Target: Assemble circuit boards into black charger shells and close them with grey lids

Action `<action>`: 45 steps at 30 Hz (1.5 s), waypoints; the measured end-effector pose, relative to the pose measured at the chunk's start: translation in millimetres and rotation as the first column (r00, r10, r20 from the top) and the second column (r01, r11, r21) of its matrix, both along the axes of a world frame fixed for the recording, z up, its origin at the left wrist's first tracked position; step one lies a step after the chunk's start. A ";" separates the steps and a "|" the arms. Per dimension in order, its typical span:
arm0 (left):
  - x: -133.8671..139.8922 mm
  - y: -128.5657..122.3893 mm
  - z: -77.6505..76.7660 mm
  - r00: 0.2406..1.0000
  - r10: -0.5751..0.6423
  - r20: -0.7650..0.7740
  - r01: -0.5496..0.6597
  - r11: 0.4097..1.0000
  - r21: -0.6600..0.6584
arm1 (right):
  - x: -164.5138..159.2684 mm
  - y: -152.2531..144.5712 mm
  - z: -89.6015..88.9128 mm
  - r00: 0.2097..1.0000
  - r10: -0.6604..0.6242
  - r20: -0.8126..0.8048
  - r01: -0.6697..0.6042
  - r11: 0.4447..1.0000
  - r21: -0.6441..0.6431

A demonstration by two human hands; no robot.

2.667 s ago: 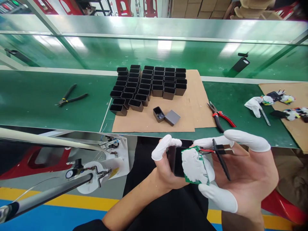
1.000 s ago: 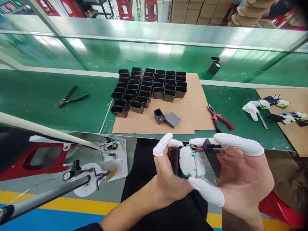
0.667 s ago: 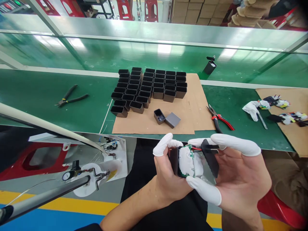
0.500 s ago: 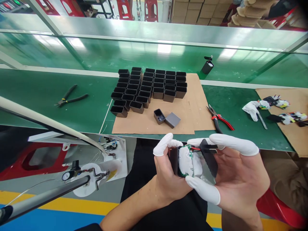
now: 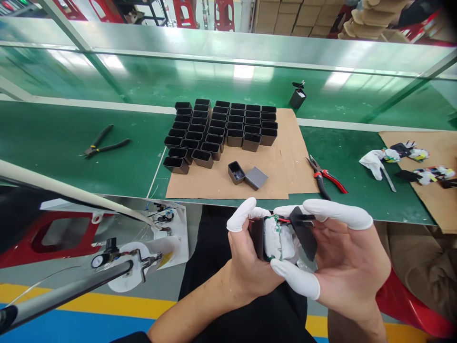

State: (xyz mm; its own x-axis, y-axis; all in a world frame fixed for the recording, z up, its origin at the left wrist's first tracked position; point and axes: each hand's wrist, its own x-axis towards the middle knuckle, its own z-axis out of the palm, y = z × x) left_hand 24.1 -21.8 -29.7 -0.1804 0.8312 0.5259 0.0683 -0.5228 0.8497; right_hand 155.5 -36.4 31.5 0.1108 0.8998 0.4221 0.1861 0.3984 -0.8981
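Observation:
My left hand (image 5: 244, 267), with white finger cots, is wrapped round a black rectangular case (image 5: 257, 237) above my lap. Part of a white-coated circuit board (image 5: 274, 239) with green edges sticks out of the case's right side. The fingers and thumb of my right hand (image 5: 352, 250), also in white cots, close on this board from above and below. A black end cap (image 5: 303, 233) with red and dark wires hangs at the board's outer end, against my right palm. How deep the board sits inside the case is hidden.
Several open black cases (image 5: 217, 126) stand in rows on cardboard (image 5: 228, 188). A small open case (image 5: 236, 172) and a case lying on its side (image 5: 256, 178) are nearer. Pliers (image 5: 103, 142) lie left, red-handled pliers (image 5: 326, 176) right. A filled case (image 5: 297, 97) stands behind.
My right hand has moved left, and less of the circuit board shows outside the case. The cap has come closer to my left hand. The filled case behind has shifted left.

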 end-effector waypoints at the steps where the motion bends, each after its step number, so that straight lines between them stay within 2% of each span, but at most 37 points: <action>1: -0.3 -0.1 0.2 1.000 -0.003 0.007 0.003 1.000 -0.002 | -0.2 -0.2 0.4 1.000 -0.004 -0.002 0.004 1.000 0.000; 10: -5.0 -1.1 0.0 0.998 -0.022 0.060 0.024 0.999 -0.040 | -2.4 4.2 3.7 0.999 0.015 -0.048 -0.011 0.997 0.076; 21: -5.0 -0.7 4.3 0.997 -0.055 0.055 0.060 0.995 -0.076 | 1.5 0.9 1.3 0.999 -0.004 0.038 0.003 1.000 0.025; 33: -2.0 0.9 1.4 0.999 -0.040 -0.002 0.040 0.999 -0.010 | 4.3 5.5 -2.7 0.996 0.082 0.045 -0.083 0.996 0.027; 41: -1.2 0.5 4.5 0.999 -0.049 -0.009 0.049 0.999 -0.016 | 7.1 2.2 2.0 0.993 0.060 0.099 -0.056 0.998 -0.041; 45: -1.2 1.7 5.4 0.999 -0.050 -0.001 0.050 0.999 -0.011 | 7.3 4.1 2.3 0.989 0.101 0.106 -0.095 0.994 -0.062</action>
